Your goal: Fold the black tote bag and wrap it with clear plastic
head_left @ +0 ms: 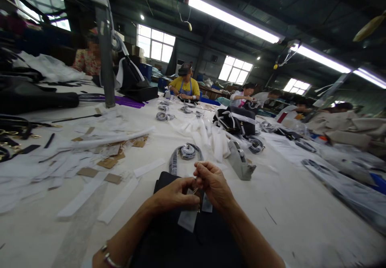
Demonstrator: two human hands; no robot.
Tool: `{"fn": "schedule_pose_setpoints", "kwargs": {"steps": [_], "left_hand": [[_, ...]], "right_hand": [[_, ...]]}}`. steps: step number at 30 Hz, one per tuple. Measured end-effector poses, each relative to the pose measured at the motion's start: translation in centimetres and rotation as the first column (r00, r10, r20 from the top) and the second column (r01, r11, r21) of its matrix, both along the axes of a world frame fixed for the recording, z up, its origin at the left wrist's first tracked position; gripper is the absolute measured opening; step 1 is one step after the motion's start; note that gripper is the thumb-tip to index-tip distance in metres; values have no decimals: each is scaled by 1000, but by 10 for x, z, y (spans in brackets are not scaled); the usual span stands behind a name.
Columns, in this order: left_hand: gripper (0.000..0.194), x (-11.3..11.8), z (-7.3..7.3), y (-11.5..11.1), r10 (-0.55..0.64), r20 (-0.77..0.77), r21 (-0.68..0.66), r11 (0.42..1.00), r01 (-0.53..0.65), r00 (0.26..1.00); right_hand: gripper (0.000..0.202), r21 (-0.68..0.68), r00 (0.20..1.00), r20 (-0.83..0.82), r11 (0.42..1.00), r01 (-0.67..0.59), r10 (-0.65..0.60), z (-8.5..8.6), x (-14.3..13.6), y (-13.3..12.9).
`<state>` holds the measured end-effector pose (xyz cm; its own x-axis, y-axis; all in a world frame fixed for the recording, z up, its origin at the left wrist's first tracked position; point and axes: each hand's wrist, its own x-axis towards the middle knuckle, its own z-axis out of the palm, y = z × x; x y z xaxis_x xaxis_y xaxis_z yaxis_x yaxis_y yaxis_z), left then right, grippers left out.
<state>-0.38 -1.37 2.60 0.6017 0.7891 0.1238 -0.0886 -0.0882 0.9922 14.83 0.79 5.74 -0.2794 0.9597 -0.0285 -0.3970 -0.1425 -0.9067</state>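
Pale tabletop (301, 224) ran out on all sides of the black bag (181, 244), which lay in front of the wearer, between the forearms. Co-worker in a yellow top (193, 86) sat far beyond the bag, across the tabletop. Black bundle (235, 121) with white trim lay beyond the bag, off to its right. White wrapping (208, 135) lay crumpled nearer the bag than that bundle. Paper strips (119, 199) were strewn left of the bag, brown card (108, 162) among them. Grey tape dispenser (241, 161) stood beyond the bag and to its right; wrapped strap (187, 151), coiled, just past the bag's far edge.

Both hands met over the bag's far part. Left hand (179, 193): thumb and forefinger close together on a thin cord (195, 190). Right hand (211, 181): fingertips pinched narrow at the same cord, exact grip too fine to make out. White slip (187, 220) showed below the left hand, against the bag.
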Motion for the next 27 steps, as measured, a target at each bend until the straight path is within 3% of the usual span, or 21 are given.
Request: {"fn": "schedule_pose_setpoints", "kwargs": {"steps": [5, 9, 14, 17, 21, 24, 26, 27], "left_hand": [[25, 7, -18, 5, 79, 17, -133, 988, -77, 997], [32, 7, -30, 12, 158, 34, -139, 979, -152, 987], [27, 5, -24, 12, 103, 146, -94, 992, -90, 984], [16, 4, -20, 9, 87, 102, -32, 996, -84, 991], [15, 6, -20, 6, 54, 8, -149, 987, -52, 999], [20, 5, -20, 9, 132, -26, -104, 985, -134, 991], [18, -1, -18, 13, 263, -97, 21, 965, -262, 960], [16, -6, -17, 15, 347, -157, 101, 937, -334, 925]], "right_hand": [[27, 31, 999, 33, 1000, -4, 3, 0, 5, -3], [26, 63, 999, 33, 998, -11, 9, 2, 3, -3], [28, 65, 995, 92, 997, -52, 46, -2, -3, -5], [26, 89, 994, 113, 996, -15, 5, -6, -5, -4], [26, 129, 987, 102, 986, 109, -123, 2, 4, 4], [31, 209, 952, 138, 947, 242, -274, 24, 28, 18], [33, 360, 860, 212, 855, 374, -465, 41, 48, 27], [33, 464, 769, 250, 770, 438, -588, 49, 57, 32]]}}
